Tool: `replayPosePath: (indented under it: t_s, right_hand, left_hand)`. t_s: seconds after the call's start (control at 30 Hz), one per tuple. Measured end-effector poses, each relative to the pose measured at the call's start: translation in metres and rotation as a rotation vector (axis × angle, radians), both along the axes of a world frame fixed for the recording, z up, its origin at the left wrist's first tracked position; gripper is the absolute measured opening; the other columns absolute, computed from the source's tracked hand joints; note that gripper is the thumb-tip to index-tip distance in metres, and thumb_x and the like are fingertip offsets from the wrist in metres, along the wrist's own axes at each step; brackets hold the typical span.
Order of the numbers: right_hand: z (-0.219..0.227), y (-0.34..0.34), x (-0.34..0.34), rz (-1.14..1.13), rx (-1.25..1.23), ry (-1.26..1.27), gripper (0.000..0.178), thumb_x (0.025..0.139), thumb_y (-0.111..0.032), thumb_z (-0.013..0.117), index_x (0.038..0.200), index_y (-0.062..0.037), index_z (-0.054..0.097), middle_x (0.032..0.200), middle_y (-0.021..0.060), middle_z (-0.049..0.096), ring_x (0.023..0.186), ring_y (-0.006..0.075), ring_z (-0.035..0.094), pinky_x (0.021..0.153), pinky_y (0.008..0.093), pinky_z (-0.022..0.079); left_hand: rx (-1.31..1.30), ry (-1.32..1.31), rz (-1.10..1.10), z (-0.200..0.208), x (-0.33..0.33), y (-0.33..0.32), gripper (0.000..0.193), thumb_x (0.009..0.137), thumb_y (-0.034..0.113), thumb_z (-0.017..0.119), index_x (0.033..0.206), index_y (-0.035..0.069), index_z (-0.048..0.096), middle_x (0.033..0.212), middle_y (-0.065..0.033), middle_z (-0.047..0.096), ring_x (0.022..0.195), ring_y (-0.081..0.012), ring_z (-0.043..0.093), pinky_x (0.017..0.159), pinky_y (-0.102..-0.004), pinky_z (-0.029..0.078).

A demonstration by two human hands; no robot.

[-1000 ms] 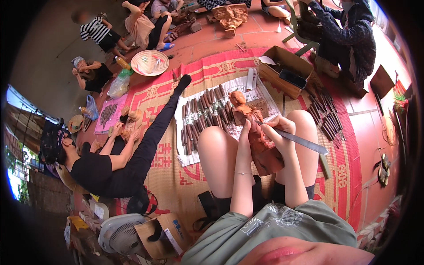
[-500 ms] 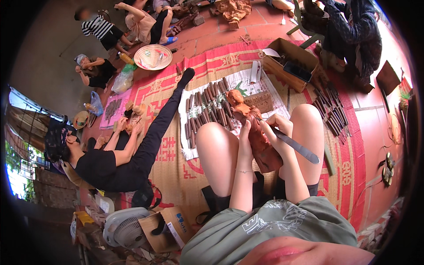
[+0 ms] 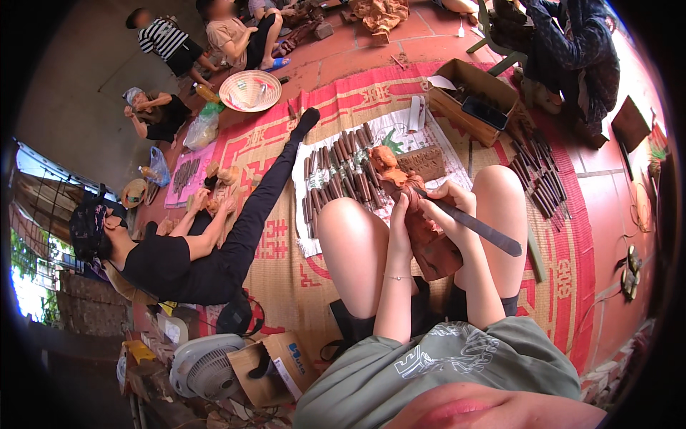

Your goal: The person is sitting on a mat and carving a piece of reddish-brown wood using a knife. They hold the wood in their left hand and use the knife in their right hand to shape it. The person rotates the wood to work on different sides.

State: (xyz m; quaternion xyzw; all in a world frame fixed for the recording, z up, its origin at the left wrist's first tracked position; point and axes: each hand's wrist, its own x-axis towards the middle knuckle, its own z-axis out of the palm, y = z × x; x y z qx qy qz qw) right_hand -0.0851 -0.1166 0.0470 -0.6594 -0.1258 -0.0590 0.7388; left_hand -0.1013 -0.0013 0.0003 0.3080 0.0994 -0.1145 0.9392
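Observation:
Between my knees stands a reddish-brown carved wooden figurine (image 3: pixel 434 256), its lighter orange head tilted to the far left. My left hand (image 3: pixel 400 223) grips its left side, with the thumb up near the carved shoulder. In my right hand (image 3: pixel 449 213) is a long flat metal tool (image 3: pixel 487 232) with a rounded end, which sticks out toward the lower right. The tool's other end meets the figurine near its upper part; my fingers partly hide that contact. Beyond the figurine, a carved brown wooden block (image 3: pixel 423 163) lies on the white cloth (image 3: pixel 451 159).
Several wooden-handled carving tools (image 3: pixel 341 170) lie in rows on the cloth, and more tools (image 3: pixel 541 175) lie at right. A wooden box (image 3: pixel 464 121) holds a dark phone. At left, a person in black (image 3: pixel 171 261) works on a carving, one leg stretched across the mat.
The flat tool has swung slightly lower, its rounded end further right and darker. Both hands keep their hold on tool and figurine. A seated person at the back has lowered an arm.

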Motion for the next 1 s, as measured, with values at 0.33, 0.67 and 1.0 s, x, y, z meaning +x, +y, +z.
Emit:
replayPosePath:
  t_s: [0.33,0.67,1.0]
  right_hand:
    - [-0.007,0.002,0.0,0.015,0.001,-0.024,0.01,0.079,-0.001,0.063,0.074,0.0026,0.055,0.068,0.0072,0.061,0.056,0.0069,0.056,0.049,0.0183,0.044]
    - [-0.016,0.002,0.003,-0.074,0.061,-0.088,0.021,0.077,-0.002,0.065,0.064,-0.0008,0.049,0.06,0.0024,0.057,0.055,0.0036,0.048,0.047,0.019,0.037]
    - [-0.017,0.009,0.002,-0.17,0.111,-0.114,0.025,0.069,-0.004,0.065,0.055,-0.0009,0.045,0.051,0.0044,0.05,0.047,0.0077,0.046,0.045,0.0234,0.036]
  left_hand:
    - [-0.102,-0.13,-0.033,-0.004,0.001,0.0,0.036,0.09,0.044,0.045,0.104,0.012,0.051,0.084,-0.0006,0.056,0.071,-0.0129,0.053,0.061,-0.0262,0.046]
    - [0.097,-0.042,0.083,0.0,0.001,-0.01,0.046,0.087,0.049,0.046,0.093,0.005,0.055,0.076,-0.006,0.059,0.064,-0.0154,0.057,0.06,-0.0266,0.047]
    - [0.01,-0.062,-0.098,-0.007,0.0,0.004,0.06,0.087,0.057,0.039,0.11,0.003,0.052,0.102,-0.0124,0.059,0.09,-0.0219,0.058,0.08,-0.0331,0.047]
